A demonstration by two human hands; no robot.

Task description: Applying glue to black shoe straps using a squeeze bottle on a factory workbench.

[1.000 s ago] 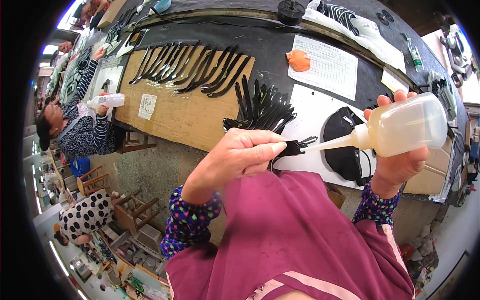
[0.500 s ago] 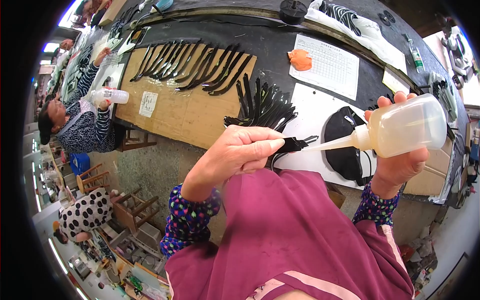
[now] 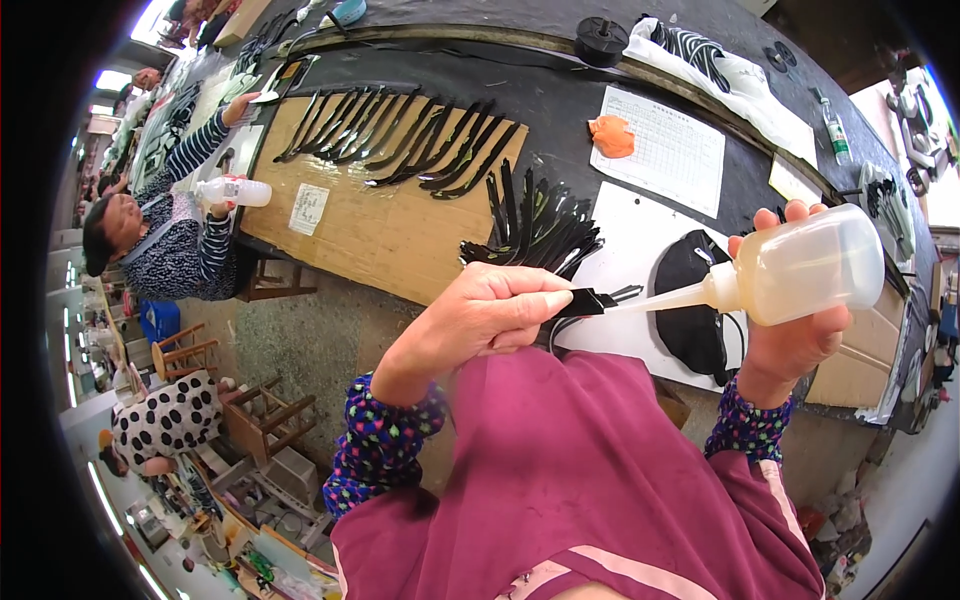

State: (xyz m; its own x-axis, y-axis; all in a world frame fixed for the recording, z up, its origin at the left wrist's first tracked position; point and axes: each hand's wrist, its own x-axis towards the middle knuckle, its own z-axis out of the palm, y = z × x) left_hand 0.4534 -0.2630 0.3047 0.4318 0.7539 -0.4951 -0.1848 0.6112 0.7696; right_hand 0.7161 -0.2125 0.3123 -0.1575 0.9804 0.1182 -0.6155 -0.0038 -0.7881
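Observation:
My left hand point(image 3: 490, 318) pinches a short black strip point(image 3: 588, 301) between thumb and fingers, its end pointing right. My right hand point(image 3: 790, 340) is wrapped round a translucent squeeze bottle point(image 3: 815, 265) of pale yellowish liquid, tilted onto its side. The bottle's long tapered nozzle point(image 3: 665, 299) reaches left, its tip at or almost at the strip's end; whether liquid comes out is too small to tell. Just beyond my left hand lies a fanned pile of glossy black strips point(image 3: 540, 220). Behind the bottle's nozzle rests a black pouch point(image 3: 690, 305) on a white board point(image 3: 625, 240).
A cardboard sheet point(image 3: 370, 245) at left carries a row of black strips point(image 3: 400, 130). An orange crumpled piece point(image 3: 611, 136) lies on a printed sheet point(image 3: 680, 170). Further back are a black spool point(image 3: 601, 42) and a glass bottle point(image 3: 834, 130). A co-worker point(image 3: 165, 235) works at the left.
The view has shifted slightly, so the table things appear a little further right and lower. Both hands keep their holds, and the nozzle stays at the strip's end.

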